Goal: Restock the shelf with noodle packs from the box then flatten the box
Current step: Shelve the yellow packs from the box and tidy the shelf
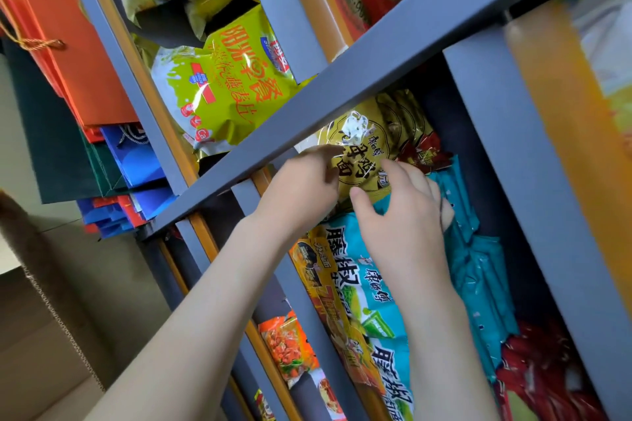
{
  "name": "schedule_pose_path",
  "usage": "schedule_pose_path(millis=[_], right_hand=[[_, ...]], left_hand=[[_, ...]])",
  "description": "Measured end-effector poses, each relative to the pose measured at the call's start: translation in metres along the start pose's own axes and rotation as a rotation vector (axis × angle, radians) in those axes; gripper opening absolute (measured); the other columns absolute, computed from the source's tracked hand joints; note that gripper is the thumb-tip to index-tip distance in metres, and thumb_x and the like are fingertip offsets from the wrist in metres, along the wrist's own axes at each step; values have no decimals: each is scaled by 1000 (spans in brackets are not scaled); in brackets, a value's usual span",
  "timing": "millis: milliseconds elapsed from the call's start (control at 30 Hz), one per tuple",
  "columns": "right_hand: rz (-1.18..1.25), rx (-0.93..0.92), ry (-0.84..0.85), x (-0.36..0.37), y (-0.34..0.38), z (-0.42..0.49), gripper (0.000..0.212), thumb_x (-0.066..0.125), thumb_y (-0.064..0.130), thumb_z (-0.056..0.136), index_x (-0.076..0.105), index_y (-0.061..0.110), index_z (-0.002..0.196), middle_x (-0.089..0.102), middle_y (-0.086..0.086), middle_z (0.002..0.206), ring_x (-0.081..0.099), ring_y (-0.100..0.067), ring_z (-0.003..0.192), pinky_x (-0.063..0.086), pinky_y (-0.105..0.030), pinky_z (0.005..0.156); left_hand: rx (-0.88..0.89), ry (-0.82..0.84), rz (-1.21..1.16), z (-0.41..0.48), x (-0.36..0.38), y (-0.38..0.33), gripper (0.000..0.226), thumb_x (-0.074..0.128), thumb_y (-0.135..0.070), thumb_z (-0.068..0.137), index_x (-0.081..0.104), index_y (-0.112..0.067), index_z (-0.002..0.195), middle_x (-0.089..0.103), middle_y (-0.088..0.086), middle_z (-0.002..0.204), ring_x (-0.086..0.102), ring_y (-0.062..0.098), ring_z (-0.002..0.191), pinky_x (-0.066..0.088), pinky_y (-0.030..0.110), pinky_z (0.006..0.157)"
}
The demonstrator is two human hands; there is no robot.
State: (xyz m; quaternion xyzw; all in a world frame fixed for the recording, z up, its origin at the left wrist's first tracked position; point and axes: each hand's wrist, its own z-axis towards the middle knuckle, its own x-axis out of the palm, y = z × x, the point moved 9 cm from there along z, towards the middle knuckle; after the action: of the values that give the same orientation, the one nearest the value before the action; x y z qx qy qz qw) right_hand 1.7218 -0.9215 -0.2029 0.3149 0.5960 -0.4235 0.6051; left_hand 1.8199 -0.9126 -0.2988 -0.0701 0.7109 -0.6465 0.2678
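Both my hands reach into a grey shelf (345, 85) compartment. My left hand (301, 188) holds the left edge of a gold noodle pack (369, 143), fingers on its clear wrapper. My right hand (403, 215) rests on the pack's lower edge, fingers spread over a row of teal noodle packs (478, 270) standing on edge. In front lies a teal multi-pack with large dark lettering (369, 287). The cardboard box (44, 335) shows at the lower left, its raw flap edge visible.
Yellow-green cereal bags (222, 92) fill the compartment to the left. Orange, blue and green paper gift bags (113, 161) stand at the far left. Red packs (543, 372) lie at the lower right, orange snack packs (287, 345) on a lower tier.
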Motion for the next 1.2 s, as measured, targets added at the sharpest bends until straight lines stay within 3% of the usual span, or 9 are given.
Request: schedule_pose_path(millis=[200, 367, 567, 767, 900, 967, 1033, 1200], right_hand=[[45, -95, -83, -3, 25, -20, 50, 62, 32, 86, 49, 21, 133, 44, 3, 142, 31, -17, 133, 12, -44, 112], [197, -276, -130, 4, 75, -62, 54, 58, 30, 79, 52, 20, 132, 44, -3, 143, 27, -17, 131, 17, -41, 105], [415, -487, 121, 74, 154, -121, 59, 53, 25, 83, 41, 20, 141, 37, -4, 148, 27, -19, 135, 26, -37, 110], [438, -716, 626, 224, 250, -189, 57, 49, 23, 94, 28, 22, 147, 25, 1, 154, 18, -15, 140, 16, -33, 114], [416, -840, 881, 353, 300, -242, 55, 43, 10, 96, 27, 23, 147, 28, 3, 152, 20, -15, 140, 17, -31, 114], [406, -807, 996, 420, 316, -266, 60, 40, 0, 93, 27, 24, 147, 28, 2, 152, 22, -16, 139, 22, -32, 113], [430, -712, 1082, 483, 330, -281, 60, 40, 1, 94, 25, 24, 147, 27, 2, 152, 23, -16, 139, 25, -31, 113], [542, -469, 1164, 602, 373, -291, 60, 47, 8, 95, 22, 17, 148, 26, -3, 153, 23, -20, 141, 26, -33, 115]], left_hand=[[50, -24, -28, -26, -11, -3, 42, 44, -11, 93, 53, -24, 132, 57, -2, 132, 51, 15, 121, 38, 20, 91], [23, -245, -173, -96, -65, 22, 41, 49, 3, 86, 64, -24, 113, 66, -14, 106, 58, -4, 99, 42, 8, 81], [-192, -432, -179, -185, -105, 114, 33, 50, 5, 88, 63, -18, 108, 67, -9, 100, 62, 3, 96, 49, 17, 83], [-669, -532, -84, -271, -120, 286, 26, 48, -11, 94, 58, -22, 114, 66, -8, 108, 59, -2, 93, 49, 16, 80], [-1051, -479, 36, -322, -110, 419, 32, 43, -21, 98, 49, -16, 129, 61, 3, 122, 50, 6, 87, 38, 16, 70], [-1185, -442, 70, -343, -103, 484, 35, 43, -22, 98, 46, -14, 132, 60, 7, 123, 51, 11, 86, 40, 22, 70], [-1257, -451, 31, -357, -95, 551, 37, 45, -23, 97, 45, -11, 132, 59, 10, 125, 58, 20, 97, 45, 26, 76], [-1439, -670, -277, -380, -92, 706, 54, 50, -25, 94, 34, -11, 144, 52, 16, 134, 55, 32, 115, 47, 33, 94]])
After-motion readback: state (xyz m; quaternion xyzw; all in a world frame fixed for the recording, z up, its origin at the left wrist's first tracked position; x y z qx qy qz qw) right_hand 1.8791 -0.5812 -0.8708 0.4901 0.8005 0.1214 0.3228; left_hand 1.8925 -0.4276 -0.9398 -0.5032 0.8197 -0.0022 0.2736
